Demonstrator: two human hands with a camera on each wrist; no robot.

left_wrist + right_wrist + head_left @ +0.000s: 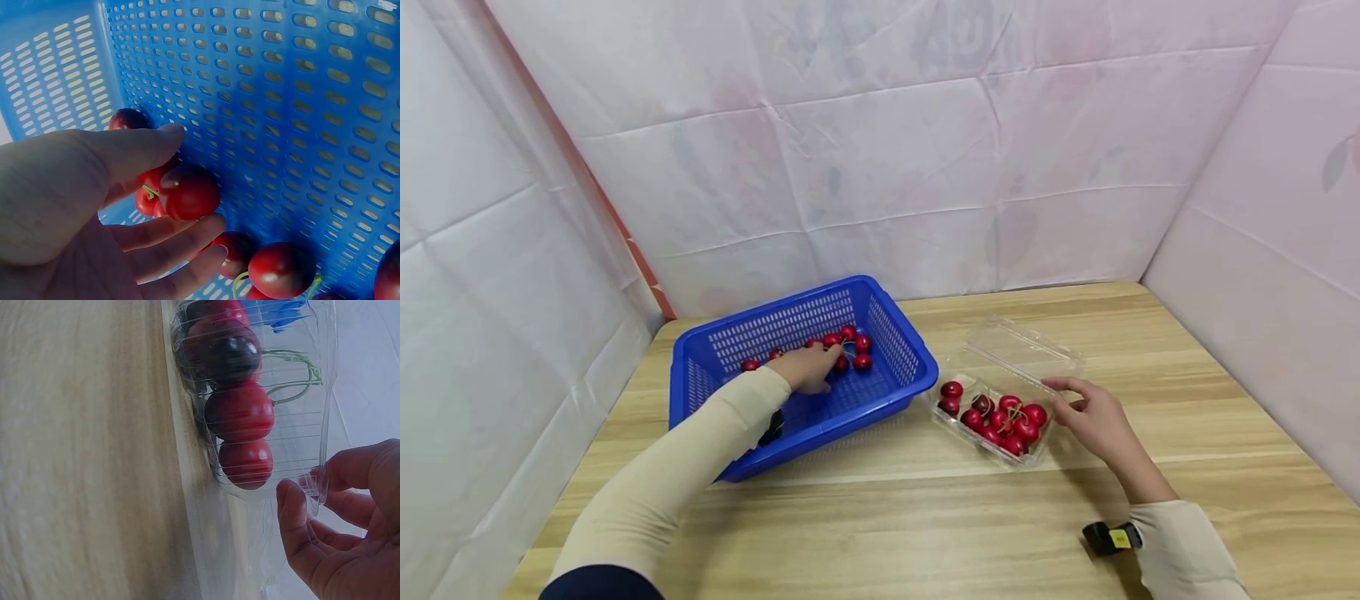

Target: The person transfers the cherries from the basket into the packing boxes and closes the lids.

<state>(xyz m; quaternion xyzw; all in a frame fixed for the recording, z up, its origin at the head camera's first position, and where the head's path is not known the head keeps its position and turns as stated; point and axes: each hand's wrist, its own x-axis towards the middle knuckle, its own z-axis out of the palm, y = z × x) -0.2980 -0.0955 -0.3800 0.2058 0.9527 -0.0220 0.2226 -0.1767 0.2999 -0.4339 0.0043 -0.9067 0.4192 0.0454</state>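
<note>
My left hand [807,368] reaches down into a blue plastic basket [880,406] among red cherries. In the left wrist view the thumb and fingers lie spread on either side of a dark red cherry [190,192], with the fingertips right at its lower edge. My right hand [1093,419] pinches the edge of a clear plastic clamshell box [315,481] between thumb and fingers. Inside the box's base lie several red cherries [1013,427], some with green stems. Its clear lid [1022,346] is folded back, away from me.
More cherries [282,270] lie along the basket's wall and floor. Basket and box stand side by side on a wood-grain table [880,533]. White patterned sheets [880,150] hang behind and at both sides. A black strapped device [1108,538] is at my right wrist.
</note>
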